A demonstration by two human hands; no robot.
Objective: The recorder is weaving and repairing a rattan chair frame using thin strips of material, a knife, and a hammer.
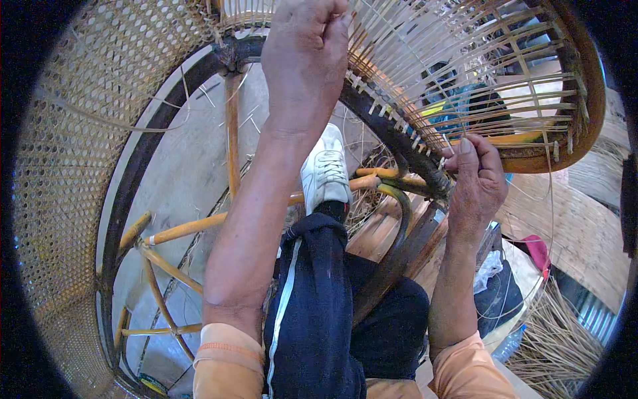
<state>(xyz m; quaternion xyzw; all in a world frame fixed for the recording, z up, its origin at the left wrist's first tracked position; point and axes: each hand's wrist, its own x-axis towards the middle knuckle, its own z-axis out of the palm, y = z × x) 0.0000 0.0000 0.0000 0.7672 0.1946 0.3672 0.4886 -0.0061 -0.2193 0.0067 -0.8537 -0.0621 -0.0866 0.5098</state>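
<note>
Cane strands (pixel 525 50) are fanning rightward between hands. Right hand (pixel 480 169), near edge, is pinching one; curled left hand (pixel 307 40) is hiding any hold.

On the left, the tan woven panel (pixel 70 179) shows a lattice of small holes. Far right, straw-coloured strands (pixel 478 66) stripe toward an orange-brown rim (pixel 590 106). Near, navy trousers (pixel 316 299) carry a white stripe (pixel 287 292); sleeves (pixel 229 362) are orange, the shoe (pixel 325 173) white.
</note>
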